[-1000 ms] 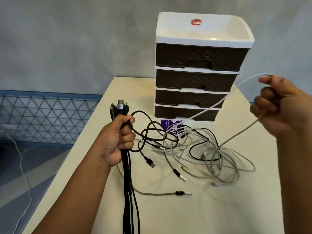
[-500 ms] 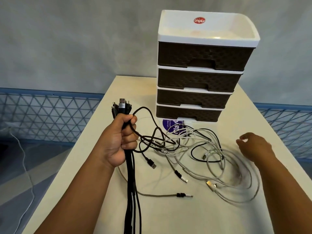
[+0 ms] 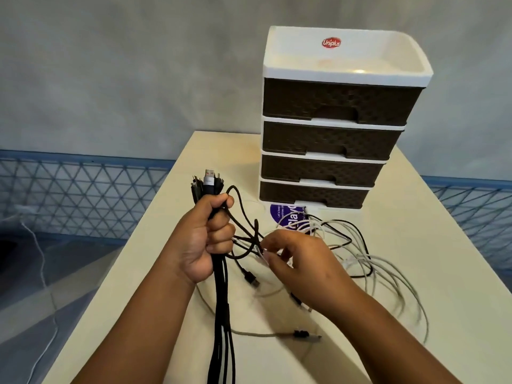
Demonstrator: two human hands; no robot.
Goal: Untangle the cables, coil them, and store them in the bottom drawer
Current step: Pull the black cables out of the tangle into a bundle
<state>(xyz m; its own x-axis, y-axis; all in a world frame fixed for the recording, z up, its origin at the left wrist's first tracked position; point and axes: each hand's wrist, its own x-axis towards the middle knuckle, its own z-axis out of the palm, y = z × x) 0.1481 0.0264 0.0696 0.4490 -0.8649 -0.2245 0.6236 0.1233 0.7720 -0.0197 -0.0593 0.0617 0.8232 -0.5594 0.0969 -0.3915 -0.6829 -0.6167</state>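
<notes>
Left hand (image 3: 206, 239) grips the black cables (image 3: 221, 309); right hand (image 3: 293, 261) pinches a white plug (image 3: 263, 254). Draw it out slowly, without yanking loops.

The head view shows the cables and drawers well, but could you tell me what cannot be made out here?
- Right hand fingertips: motion blur hides which cable they pinch.
- Black cable bundle in the left hand: lower ends cut off by the bottom edge.
- Drawer unit: all fronts closed, contents hidden.
- Purple label: partly covered by cables.
</notes>
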